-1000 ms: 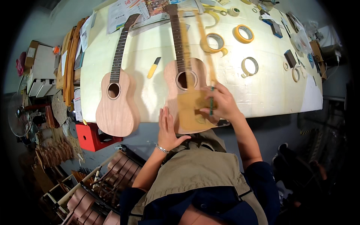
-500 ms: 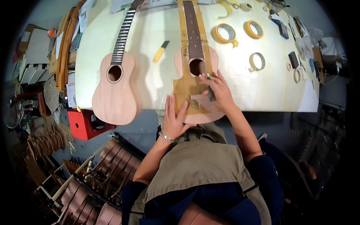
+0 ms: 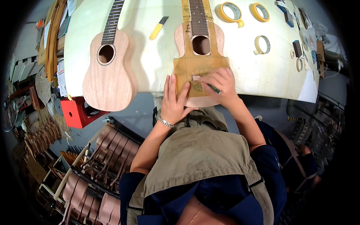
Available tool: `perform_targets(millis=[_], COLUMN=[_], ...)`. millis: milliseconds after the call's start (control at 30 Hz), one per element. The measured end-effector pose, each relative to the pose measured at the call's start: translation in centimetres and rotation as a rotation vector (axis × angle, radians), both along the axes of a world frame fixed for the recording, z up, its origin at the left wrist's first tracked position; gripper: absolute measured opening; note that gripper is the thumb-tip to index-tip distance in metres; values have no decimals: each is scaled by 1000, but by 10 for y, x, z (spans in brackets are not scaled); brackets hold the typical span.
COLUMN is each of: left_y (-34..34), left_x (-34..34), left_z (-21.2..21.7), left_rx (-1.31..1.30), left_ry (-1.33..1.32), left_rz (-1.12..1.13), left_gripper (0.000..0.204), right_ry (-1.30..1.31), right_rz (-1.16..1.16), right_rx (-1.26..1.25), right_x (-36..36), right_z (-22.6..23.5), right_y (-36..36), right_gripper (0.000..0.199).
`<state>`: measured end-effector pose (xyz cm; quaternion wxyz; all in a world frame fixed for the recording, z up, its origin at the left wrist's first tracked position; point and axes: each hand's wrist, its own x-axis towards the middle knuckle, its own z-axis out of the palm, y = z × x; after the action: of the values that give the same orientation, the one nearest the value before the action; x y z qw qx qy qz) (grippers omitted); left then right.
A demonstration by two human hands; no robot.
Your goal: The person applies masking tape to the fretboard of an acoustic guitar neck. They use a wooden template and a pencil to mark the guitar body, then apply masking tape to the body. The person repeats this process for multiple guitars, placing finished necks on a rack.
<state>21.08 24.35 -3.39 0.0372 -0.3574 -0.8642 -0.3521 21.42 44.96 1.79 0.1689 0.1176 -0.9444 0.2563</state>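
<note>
An unfinished ukulele (image 3: 204, 102) with a dark fretboard lies on the table before me, its lower edge toward my body. Over its top rests an amber, see-through template (image 3: 182, 66), with two long strips running up beside the soundhole and neck. My left hand (image 3: 174, 100) lies with fingers spread along the template's left edge and the body's side. A green pencil (image 3: 213, 89) is pinched in my right hand (image 3: 222, 85), held low over a small rectangular opening in the template. The fingers hide the pencil's point. A second bare-wood ukulele (image 3: 108, 80) lies to the left.
A yellow-and-black cutter knife (image 3: 158, 28) lies between the ukuleles. Rolls of yellow tape (image 3: 260, 12) and a paler roll (image 3: 262, 45) are on the right of the table (image 3: 255, 71). A red stool (image 3: 77, 112) and racks of curved wooden sides (image 3: 116, 144) stand lower left.
My right hand has turned and moved in over the template's opening, the pencil now slanting down to the right. My left hand keeps its place on the template. The whole view has shifted.
</note>
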Motion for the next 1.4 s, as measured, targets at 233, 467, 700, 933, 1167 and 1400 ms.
perform_targets(millis=[233,467,700,933,1167,1400], left_y=[1,-8,-161,-245,-221,-235], left_x=[-1,-4,-94,-129,-99,-102], left_z=[0,12,53,18,17,7], left_rx=[12,-65,-237,165,27,-24], left_ry=[3,-108,122,-185,-285,-107], left_rz=[-9,-64,259,313,55,-69], left_gripper=[90,93,70,75,105,113], right_ry=[-256,-27,-57,-113,17,-110], right_rz=[-78,-580,-503,-472,-619,-194], right_rx=[-150,-468,-1024,-1296,-923,-77], right_x=[-6,1,1,-62,-124,-134], right_z=[5,-11,-10,40,-35,-21], right_y=[4,27,32,-97,-184,-207], right_gripper=[6,14,25,32,27,27])
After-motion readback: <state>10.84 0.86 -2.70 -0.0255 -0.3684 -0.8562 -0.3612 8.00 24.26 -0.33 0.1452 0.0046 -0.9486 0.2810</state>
